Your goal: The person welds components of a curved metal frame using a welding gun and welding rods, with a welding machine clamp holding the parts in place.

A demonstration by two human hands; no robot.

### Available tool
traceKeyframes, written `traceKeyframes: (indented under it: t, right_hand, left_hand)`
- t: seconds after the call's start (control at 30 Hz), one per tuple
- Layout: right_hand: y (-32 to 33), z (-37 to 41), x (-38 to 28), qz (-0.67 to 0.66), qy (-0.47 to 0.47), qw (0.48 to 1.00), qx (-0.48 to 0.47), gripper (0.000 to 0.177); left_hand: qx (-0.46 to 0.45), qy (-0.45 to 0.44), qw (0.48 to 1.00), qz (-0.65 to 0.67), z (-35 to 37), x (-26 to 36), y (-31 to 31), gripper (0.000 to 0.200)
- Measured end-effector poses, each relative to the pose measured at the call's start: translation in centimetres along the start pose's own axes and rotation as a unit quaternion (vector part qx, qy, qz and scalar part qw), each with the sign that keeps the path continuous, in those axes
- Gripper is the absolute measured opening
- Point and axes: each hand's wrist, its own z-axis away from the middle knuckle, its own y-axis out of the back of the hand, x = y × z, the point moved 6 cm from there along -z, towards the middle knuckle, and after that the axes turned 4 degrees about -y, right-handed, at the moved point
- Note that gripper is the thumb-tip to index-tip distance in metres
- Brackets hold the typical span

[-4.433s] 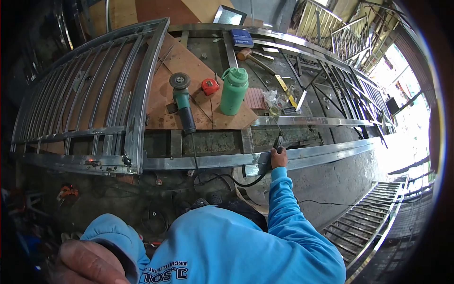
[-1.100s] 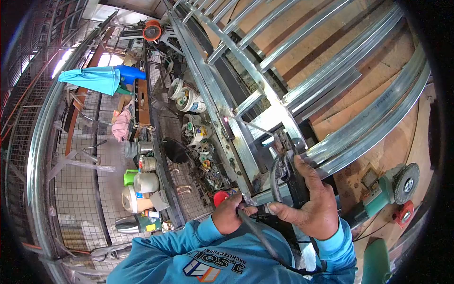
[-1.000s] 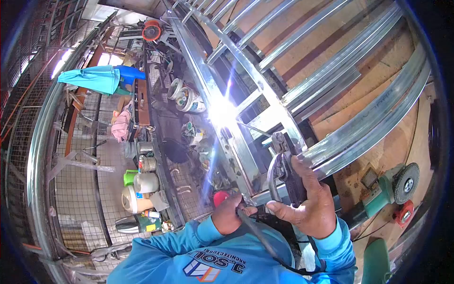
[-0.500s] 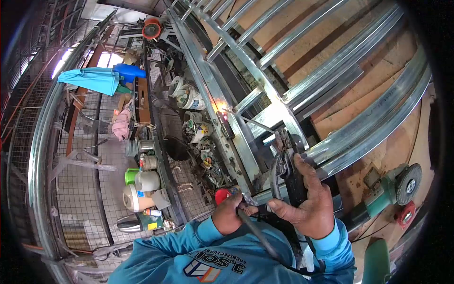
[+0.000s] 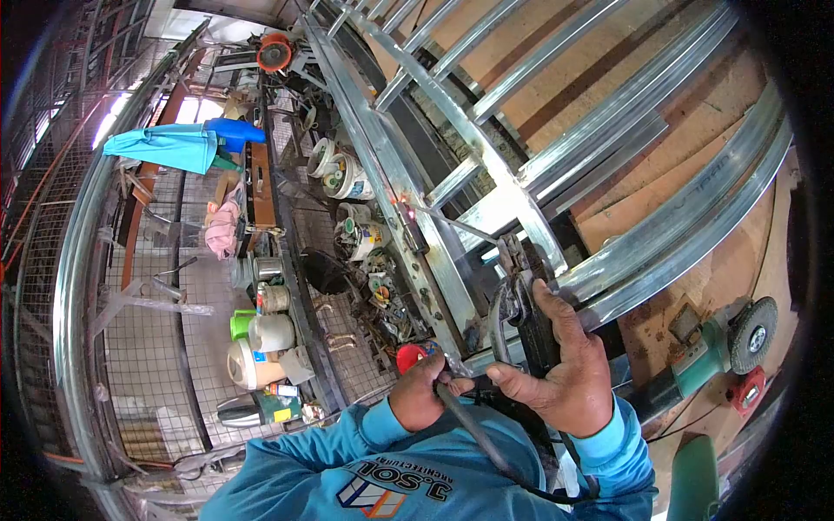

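Note:
My right hand (image 5: 569,373) is wrapped round the black handle of a welding electrode holder (image 5: 521,304). A thin rod (image 5: 465,228) runs from its jaws toward a small reddish glow on the steel bar (image 5: 426,286) at the frame's edge. My left hand (image 5: 419,395) is closed by the red object (image 5: 410,357) at the near end of that bar, beside a thick black cable (image 5: 473,431); exactly what its fingers grip is partly hidden. Silvery metal tubes form a frame (image 5: 486,156) in front of me.
An angle grinder (image 5: 704,360) lies at the right beside a red device (image 5: 747,391). Left of the frame are buckets (image 5: 347,178), a jug (image 5: 252,363), a pink cloth (image 5: 222,227) and a turquoise cloth (image 5: 165,148). Curved metal profiles (image 5: 686,234) lie at the right.
The bright orange arc and sparks at the rod's tip have died down to a small glow. Both hands keep nearly the same place and grip.

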Motion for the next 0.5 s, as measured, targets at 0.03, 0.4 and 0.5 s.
traceKeyframes:
  t: [0.03,0.4,0.5]
  right_hand:
    - [0.0,0.0,-0.1,0.002,0.002,1.000,0.003,0.096]
    - [-0.3,-0.1,0.4,-0.060,-0.062,0.996,-0.025,0.097]
    - [-0.3,0.3,0.7,-0.068,-0.048,0.996,-0.012,0.095]
  left_hand:
    - [-0.007,0.022,0.999,0.037,0.1,-1.6,-0.2,0.033]
    - [0.058,0.241,0.790,0.560,0.2,-2.4,-1.9,0.027]
    - [0.063,0.243,0.787,0.564,0.2,-3.0,-2.1,0.026]
